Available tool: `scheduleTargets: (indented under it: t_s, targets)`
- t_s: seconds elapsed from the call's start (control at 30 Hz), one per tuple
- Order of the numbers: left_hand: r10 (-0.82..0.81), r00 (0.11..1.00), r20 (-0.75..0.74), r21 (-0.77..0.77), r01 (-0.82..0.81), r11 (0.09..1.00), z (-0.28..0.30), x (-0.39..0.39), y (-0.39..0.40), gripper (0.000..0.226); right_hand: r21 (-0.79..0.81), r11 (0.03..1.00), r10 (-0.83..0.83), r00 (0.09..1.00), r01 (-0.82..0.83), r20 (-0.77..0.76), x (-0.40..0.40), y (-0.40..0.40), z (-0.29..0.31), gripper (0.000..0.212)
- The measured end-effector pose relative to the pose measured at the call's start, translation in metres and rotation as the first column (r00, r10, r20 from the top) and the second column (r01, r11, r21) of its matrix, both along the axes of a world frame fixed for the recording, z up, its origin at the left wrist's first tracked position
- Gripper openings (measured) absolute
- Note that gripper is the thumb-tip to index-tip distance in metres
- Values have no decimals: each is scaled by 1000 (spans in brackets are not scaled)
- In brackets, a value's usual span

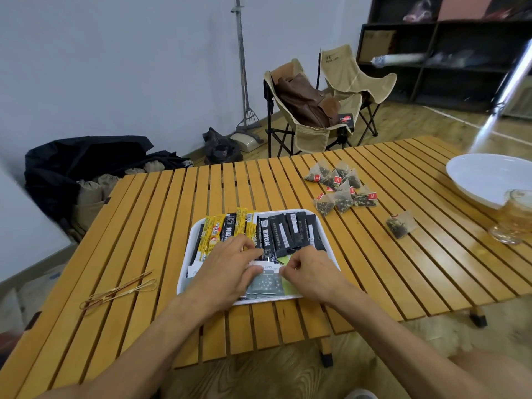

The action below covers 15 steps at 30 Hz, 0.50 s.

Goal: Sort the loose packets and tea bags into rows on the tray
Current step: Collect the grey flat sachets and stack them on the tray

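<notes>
Left hand [230,266] fingers curl onto a grey star-print packet [263,285], right hand [306,270] pinches its right edge; both grasping it at the near side of the white tray [184,279]. Green packet [289,279] just beside, under the right hand. Tray's far row: yellow stick packets [213,233] left, black stick packets [290,231] right, lying side by side. Pyramid tea bags [341,184] with red tags piled loose on the slatted wooden table [144,254], one single tea bag [400,224] apart. White bowl [486,178], glass cup [514,218] at right.

Bare forearms, unsleeved, ringless hands [230,269]
</notes>
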<state>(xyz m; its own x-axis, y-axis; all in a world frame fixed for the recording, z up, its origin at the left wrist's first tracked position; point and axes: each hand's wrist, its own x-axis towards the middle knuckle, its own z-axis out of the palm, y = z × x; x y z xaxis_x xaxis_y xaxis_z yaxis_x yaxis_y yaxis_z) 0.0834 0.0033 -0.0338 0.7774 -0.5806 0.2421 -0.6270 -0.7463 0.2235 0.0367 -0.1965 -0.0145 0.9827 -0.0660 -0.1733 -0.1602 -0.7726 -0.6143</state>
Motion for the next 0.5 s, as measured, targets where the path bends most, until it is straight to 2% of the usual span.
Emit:
scheduleTargets:
  t_s: [0.13, 0.27, 0.37, 0.47, 0.5]
  targets:
    - [63, 998, 1, 48, -63, 997, 17, 10, -11, 39, -97, 995, 7, 1000, -8, -9, 9, -22, 10, 31]
    - [72, 997, -35, 19, -71, 997, 35, 16, -56, 38, -239, 971, -19, 1000, 19, 3, 24, -59, 27, 22]
    - [20, 996, -87, -34, -23, 999, 41, 20, -115, 28, -294, 943, -145, 988, 155, 55, 36, -102, 33, 18]
    - [-8, 966, -257, -143, -30, 989, 39, 24, -183, 30, -302, 899, -291, 948, 317, 127, 42, -154, 31, 9]
    - [-12, 949, -314, -173, -45, 984, 36, 25, -203, 31, -301, 878, -344, 928, 372, 144, 42, -170, 29, 13]
